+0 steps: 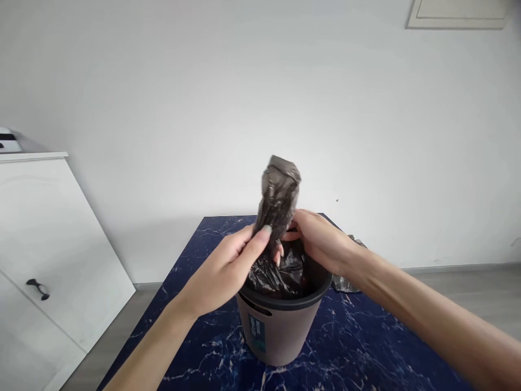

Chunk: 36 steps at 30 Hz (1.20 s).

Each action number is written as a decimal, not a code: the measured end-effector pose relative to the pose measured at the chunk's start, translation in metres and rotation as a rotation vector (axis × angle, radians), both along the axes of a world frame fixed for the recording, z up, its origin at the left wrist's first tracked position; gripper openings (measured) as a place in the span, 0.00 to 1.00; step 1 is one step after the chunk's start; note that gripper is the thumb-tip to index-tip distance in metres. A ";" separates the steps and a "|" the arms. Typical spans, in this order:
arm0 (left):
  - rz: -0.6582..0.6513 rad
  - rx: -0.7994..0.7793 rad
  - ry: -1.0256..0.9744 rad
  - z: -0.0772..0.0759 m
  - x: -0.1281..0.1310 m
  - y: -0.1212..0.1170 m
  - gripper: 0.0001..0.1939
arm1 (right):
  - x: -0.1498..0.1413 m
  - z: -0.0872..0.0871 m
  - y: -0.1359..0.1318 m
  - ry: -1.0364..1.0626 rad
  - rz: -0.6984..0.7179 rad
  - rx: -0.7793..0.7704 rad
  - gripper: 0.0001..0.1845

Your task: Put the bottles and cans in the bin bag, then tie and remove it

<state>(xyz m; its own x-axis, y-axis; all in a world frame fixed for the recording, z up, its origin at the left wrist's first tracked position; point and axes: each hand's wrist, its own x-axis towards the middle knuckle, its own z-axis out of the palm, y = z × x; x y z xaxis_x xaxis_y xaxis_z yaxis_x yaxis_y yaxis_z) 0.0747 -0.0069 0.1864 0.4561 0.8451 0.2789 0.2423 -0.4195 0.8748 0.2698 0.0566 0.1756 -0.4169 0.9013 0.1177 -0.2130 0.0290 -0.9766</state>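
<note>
Here's the left hand (228, 266), closed on the dark plastic bag (280, 187), thumb pressed flat across the near face and fingers tucked in behind, so that grip has almost no gap. Over to the right hand (321, 236): its fingers bend in at the bag's right edge, but the tips are partly hidden, and I cannot tell how far that grip is closed or whether it has hold of the film. The bag's bunched upper end stands up above both hands, tilted slightly right, while crinkled black film (279, 277) sits below in the mouth of the bin (285, 331). That bin stands upright on the surface (195, 320), dark blue with white veining, and shows a black rim, a slot on the near left and a teal label (256, 332). Just beside it on the right, partly behind the right forearm, lies more crumpled dark plastic (345, 283). Farther left there's a white cabinet (52, 233) with a dark handle (38, 289), and across the far side runs a pale wall (171, 108).
</note>
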 end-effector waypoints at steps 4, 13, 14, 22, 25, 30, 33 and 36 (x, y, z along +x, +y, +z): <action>0.062 0.096 0.082 -0.004 0.005 -0.001 0.24 | 0.001 0.000 0.000 -0.118 0.131 0.136 0.17; 0.219 0.302 0.143 -0.016 0.006 0.004 0.17 | 0.006 0.021 -0.022 -0.489 0.339 0.366 0.18; 0.205 0.349 0.190 -0.016 0.008 0.003 0.17 | 0.003 0.022 -0.025 -0.451 0.338 0.382 0.20; 0.177 0.474 0.322 -0.019 0.013 -0.002 0.14 | -0.010 0.001 -0.018 -0.307 -0.056 0.116 0.31; 0.131 0.368 0.274 -0.017 0.006 0.002 0.18 | -0.006 -0.010 -0.015 -0.147 -0.087 0.066 0.34; 0.095 0.204 0.301 -0.013 -0.008 0.010 0.21 | 0.013 -0.004 -0.021 -0.236 0.129 0.379 0.30; 0.113 0.192 0.296 -0.014 -0.012 0.012 0.21 | 0.028 0.005 -0.026 -0.463 0.192 0.626 0.25; 0.142 0.166 0.281 -0.016 -0.012 0.013 0.22 | 0.042 0.007 -0.027 -0.659 0.245 0.907 0.13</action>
